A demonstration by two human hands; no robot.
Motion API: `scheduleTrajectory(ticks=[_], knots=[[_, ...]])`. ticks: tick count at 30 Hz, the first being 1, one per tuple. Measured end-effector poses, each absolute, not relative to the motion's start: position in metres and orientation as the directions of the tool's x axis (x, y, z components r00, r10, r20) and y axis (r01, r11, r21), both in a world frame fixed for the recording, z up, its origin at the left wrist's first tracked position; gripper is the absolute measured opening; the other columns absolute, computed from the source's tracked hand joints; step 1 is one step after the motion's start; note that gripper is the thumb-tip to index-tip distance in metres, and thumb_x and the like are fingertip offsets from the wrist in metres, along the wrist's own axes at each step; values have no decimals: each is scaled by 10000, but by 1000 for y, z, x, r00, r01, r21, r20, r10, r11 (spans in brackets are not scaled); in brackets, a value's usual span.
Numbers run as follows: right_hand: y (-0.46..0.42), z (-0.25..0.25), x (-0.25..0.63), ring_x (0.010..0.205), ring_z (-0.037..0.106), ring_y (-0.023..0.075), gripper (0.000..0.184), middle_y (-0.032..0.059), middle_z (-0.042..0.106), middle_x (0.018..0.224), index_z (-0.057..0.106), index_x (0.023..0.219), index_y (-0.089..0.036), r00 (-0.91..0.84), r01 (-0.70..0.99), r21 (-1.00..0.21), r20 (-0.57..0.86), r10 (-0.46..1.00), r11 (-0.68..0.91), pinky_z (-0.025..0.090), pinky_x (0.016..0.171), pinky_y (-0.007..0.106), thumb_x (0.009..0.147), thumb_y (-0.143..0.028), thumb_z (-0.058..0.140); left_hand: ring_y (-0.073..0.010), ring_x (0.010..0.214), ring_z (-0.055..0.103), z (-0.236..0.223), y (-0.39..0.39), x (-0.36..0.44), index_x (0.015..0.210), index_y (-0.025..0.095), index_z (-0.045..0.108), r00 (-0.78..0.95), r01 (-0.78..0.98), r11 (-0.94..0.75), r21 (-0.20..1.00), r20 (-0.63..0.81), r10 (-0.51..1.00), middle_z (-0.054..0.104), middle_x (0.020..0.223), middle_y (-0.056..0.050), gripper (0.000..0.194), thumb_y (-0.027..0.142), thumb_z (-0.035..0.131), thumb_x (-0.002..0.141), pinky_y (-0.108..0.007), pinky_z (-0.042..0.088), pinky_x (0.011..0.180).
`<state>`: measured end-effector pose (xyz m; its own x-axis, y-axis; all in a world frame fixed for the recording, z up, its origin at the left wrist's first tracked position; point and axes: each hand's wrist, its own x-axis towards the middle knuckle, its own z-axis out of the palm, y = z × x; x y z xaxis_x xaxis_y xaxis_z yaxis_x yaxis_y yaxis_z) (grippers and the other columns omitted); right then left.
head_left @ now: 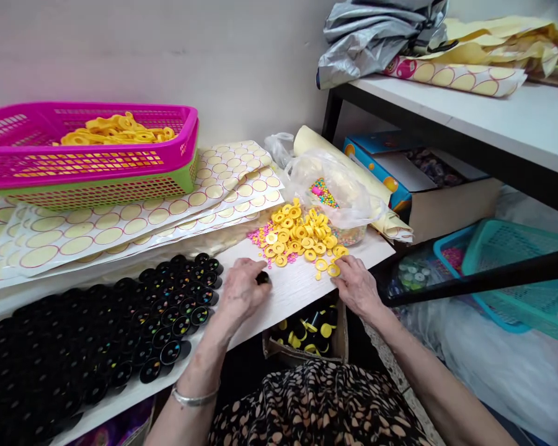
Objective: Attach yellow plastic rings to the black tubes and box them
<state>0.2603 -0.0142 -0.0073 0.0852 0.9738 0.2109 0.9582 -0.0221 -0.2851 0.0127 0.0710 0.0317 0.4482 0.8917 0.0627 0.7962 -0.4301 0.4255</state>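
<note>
My left hand (pixel 242 290) is closed around a small black cup (pixel 263 278) at the front of the white tabletop (pixel 286 291). At the right edge of a pile of yellow plastic rings (pixel 302 232), my right hand (pixel 357 286) pinches one yellow ring (pixel 333 271) between thumb and fingers. Tiny pink beads (pixel 260 236) lie scattered beside and under the rings. Left of my left hand stand many black cups (pixel 172 319) in close rows, some with coloured bits inside.
Below the table edge, a cardboard box (pixel 302 354) holds black pieces with yellow tops. A pink basket (pixel 144 152) of yellow parts sits on sticker sheets (pixel 106 235). Behind the rings is a clear bag (pixel 339 186) with beads. A shelf (pixel 483 111) overhangs the right side.
</note>
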Motion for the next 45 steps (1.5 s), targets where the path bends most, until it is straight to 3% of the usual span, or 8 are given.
scheduleTrajectory(ticks=[9, 12, 15, 18, 22, 25, 33, 45], knots=[[-16, -23, 271, 864, 466, 243, 276, 125, 579, 1067, 592, 1023, -137, -147, 981, -93, 205, 968, 169, 334, 727, 367, 828, -115, 398, -211, 954, 526, -18, 32, 17, 1037, 186, 576, 194, 549, -231, 804, 147, 970, 576, 992, -60, 553, 238, 764, 520, -343, 469, 807], [-26, -15, 254, 859, 505, 233, 272, 117, 607, 1005, 589, 1048, -156, -71, 886, -418, 307, 949, 202, 364, 755, 375, 860, -154, 393, -194, 904, 533, -8, 13, 13, 963, 192, 603, 57, 495, -231, 838, 235, 970, 603, 959, -53, 355, 264, 704, 631, -313, 471, 737], [-36, -4, 224, 818, 547, 193, 230, 62, 619, 924, 589, 1034, -217, -60, 547, -803, 246, 967, 238, 416, 712, 312, 889, -234, 411, -129, 666, 527, 4, -9, 16, 787, 181, 629, 72, 401, -168, 901, 152, 986, 599, 733, -15, 98, 261, 578, 763, -256, 444, 607], [-34, -3, 197, 748, 550, 168, 220, 42, 611, 844, 598, 990, -223, -151, 428, -879, 157, 976, 208, 422, 663, 277, 897, -267, 403, -115, 632, 516, 3, -20, 20, 783, 177, 624, 88, 395, -124, 910, 97, 991, 587, 722, -12, 102, 237, 541, 783, -242, 432, 577], [-12, -15, 184, 733, 538, 163, 247, 60, 599, 801, 603, 914, -187, -150, 654, -728, 141, 979, 205, 403, 679, 271, 899, -244, 363, -136, 732, 531, -15, -6, 20, 1024, 184, 566, -39, 475, -87, 876, 119, 992, 572, 985, -54, 351, 228, 640, 684, -252, 445, 575], [7, -20, 184, 727, 535, 152, 258, 43, 582, 758, 600, 841, -186, -147, 798, -574, 110, 983, 184, 383, 670, 245, 896, -221, 351, -175, 824, 538, -25, 12, 19, 1077, 191, 548, 67, 538, -166, 826, 155, 986, 581, 1022, -60, 494, 220, 702, 609, -304, 467, 674], [40, -20, 188, 765, 525, 153, 222, 52, 575, 886, 609, 852, -190, 46, 943, -333, 207, 977, 26, 316, 581, 240, 867, -177, 388, -174, 791, 542, -28, 25, 19, 868, 197, 618, 176, 585, -250, 772, 181, 968, 632, 824, -28, 184, 251, 644, 693, -311, 448, 716], [57, -22, 182, 786, 501, 191, 199, 89, 563, 861, 592, 868, -148, -282, 959, 16, 98, 955, 281, 291, 613, 282, 816, -91, 409, -174, 795, 550, -29, 23, 17, 862, 193, 611, 177, 555, -270, 787, 205, 962, 639, 828, -32, 188, 286, 650, 704, -305, 444, 727]])
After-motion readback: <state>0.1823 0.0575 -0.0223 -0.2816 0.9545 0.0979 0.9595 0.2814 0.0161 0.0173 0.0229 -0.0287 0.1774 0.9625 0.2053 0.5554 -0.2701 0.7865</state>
